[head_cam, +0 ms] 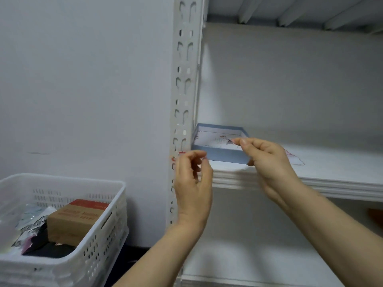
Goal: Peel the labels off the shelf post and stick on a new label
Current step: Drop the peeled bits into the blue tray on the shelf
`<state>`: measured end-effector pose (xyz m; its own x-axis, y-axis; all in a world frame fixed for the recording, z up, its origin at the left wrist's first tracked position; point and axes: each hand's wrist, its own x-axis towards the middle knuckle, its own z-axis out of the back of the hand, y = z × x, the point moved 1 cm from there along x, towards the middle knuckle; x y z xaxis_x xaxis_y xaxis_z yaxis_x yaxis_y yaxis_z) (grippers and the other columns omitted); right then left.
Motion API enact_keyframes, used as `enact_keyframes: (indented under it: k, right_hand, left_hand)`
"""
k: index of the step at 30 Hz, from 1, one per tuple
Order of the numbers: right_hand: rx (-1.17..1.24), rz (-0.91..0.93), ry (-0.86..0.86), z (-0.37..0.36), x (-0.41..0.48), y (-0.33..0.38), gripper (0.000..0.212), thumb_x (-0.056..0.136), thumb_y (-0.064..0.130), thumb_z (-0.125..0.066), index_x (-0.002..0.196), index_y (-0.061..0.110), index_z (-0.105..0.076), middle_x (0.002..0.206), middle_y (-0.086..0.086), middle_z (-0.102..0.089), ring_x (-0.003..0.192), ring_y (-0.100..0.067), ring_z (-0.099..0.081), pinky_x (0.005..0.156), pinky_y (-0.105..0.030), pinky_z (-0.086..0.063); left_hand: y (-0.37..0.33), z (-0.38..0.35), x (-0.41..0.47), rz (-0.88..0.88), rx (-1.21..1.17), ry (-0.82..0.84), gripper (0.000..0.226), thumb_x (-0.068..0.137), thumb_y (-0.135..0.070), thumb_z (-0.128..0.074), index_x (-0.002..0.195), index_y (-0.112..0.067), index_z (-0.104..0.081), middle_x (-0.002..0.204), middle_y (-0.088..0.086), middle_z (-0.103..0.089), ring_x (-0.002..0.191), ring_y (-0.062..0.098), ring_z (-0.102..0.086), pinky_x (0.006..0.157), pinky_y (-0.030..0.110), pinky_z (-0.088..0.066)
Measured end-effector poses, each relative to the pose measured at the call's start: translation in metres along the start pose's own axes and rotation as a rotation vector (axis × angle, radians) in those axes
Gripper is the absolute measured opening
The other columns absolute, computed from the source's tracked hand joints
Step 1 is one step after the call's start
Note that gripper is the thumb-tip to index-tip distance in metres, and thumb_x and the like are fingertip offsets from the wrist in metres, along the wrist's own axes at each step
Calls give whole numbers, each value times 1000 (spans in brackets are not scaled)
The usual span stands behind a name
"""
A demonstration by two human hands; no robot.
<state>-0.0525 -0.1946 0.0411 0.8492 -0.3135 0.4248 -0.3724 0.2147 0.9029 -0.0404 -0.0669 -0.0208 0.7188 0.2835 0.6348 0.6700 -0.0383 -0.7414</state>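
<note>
The white slotted shelf post (184, 90) stands upright in the middle. Red-edged label remnants (179, 153) cling to it at shelf height. My left hand (192, 181) hovers just right of these remnants, fingers loosely curled with nothing visible in them. My right hand (269, 162) is raised over a shallow blue box (219, 156) on the shelf. Its thumb and forefinger pinch a small label scrap (230, 141) above the box's white inside, which holds several red-marked bits. A red-outlined label sheet (295, 159) lies on the shelf, partly hidden behind my right hand.
The white shelf board (331, 183) runs to the right, with another shelf (259, 262) below. A white perforated basket (99, 241) at the lower left holds a brown carton (72, 220) and dark packets. A plain wall is behind.
</note>
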Motion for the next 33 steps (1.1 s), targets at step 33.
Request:
enact_keyframes:
  k: [33]
  right_hand:
    - [-465,585,-157,58,-3,7,10,82,19,-68,90,18,-75,84,13,-64,78,-4,-60,70,-19,-48]
  left_hand:
    - [-33,-85,15,410,-185,210,22,87,-15,-63,65,-14,-65,44,-12,-51,45,2,-44,53,19,-38]
